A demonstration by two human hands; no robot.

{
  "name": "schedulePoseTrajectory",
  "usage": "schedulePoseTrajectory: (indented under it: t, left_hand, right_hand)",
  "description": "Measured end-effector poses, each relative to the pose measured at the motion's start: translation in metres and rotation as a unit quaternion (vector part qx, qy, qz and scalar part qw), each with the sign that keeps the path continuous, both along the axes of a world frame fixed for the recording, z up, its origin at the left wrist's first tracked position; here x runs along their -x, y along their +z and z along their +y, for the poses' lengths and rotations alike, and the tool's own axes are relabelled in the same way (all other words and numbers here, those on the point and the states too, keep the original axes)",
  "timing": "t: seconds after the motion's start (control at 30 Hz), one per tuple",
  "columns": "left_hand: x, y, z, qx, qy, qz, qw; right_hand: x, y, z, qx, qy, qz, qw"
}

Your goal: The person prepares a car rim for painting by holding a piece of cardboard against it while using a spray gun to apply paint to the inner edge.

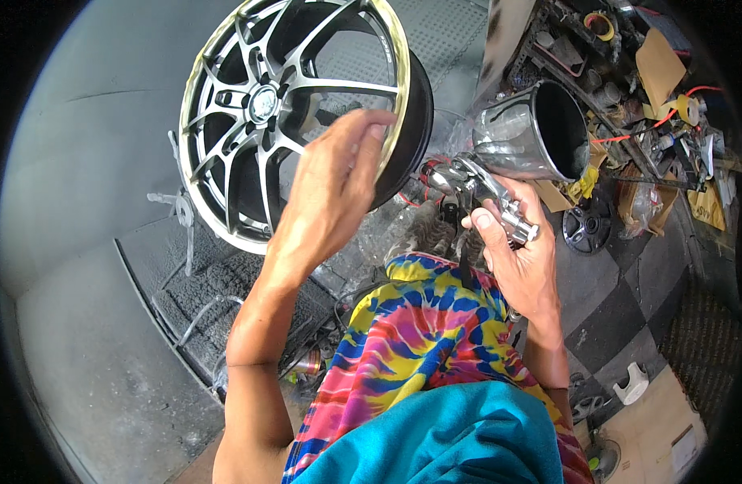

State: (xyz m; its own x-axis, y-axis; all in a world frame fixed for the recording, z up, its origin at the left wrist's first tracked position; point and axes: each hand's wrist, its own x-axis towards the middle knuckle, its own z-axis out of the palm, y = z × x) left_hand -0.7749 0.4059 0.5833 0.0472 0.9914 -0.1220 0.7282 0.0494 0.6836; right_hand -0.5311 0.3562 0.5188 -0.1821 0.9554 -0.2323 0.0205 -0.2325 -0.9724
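Note:
My right hand (524,254) is wrapped round a chrome spray gun (484,187), whose nozzle end with a red ring points left toward the wheel. Just above the gun body sits a shiny metal cup (508,137), tilted with its dark mouth facing right; it appears joined to the gun. My left hand (332,181) is raised before a silver-and-black alloy wheel (262,105), its fingers partly stretched toward the right side of the rim. Whether the fingertips touch the rim is unclear. Yellowish masking (200,77) runs round the wheel's edge.
A grey stand arm (183,208) shows left of the wheel. Cluttered shelves with tape rolls (599,27) and cardboard (660,64) fill the upper right. A dark wheel cover (587,226) lies on the checkered floor (605,310). A textured dark mat (206,298) lies lower left.

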Motion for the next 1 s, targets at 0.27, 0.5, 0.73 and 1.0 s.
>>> schedulePoseTrajectory:
  t: [0.27,0.5,0.73,1.0]
  left_hand:
    - [0.024,-0.004,-0.009,0.120,0.031,-0.075,0.990]
    - [0.017,-0.001,-0.007,0.103,0.016,-0.043,0.994]
    - [0.016,-0.007,-0.005,0.097,0.017,-0.047,0.994]
    - [0.015,-0.003,-0.002,0.118,0.018,-0.062,0.991]
  right_hand:
    - [0.004,-0.005,0.001,-0.018,0.003,0.013,1.000]
    - [0.007,-0.005,0.000,-0.023,-0.003,0.029,0.999]
    - [0.009,-0.005,-0.001,-0.043,-0.004,0.041,0.998]
    - [0.005,-0.002,-0.002,-0.046,0.035,0.031,0.998]
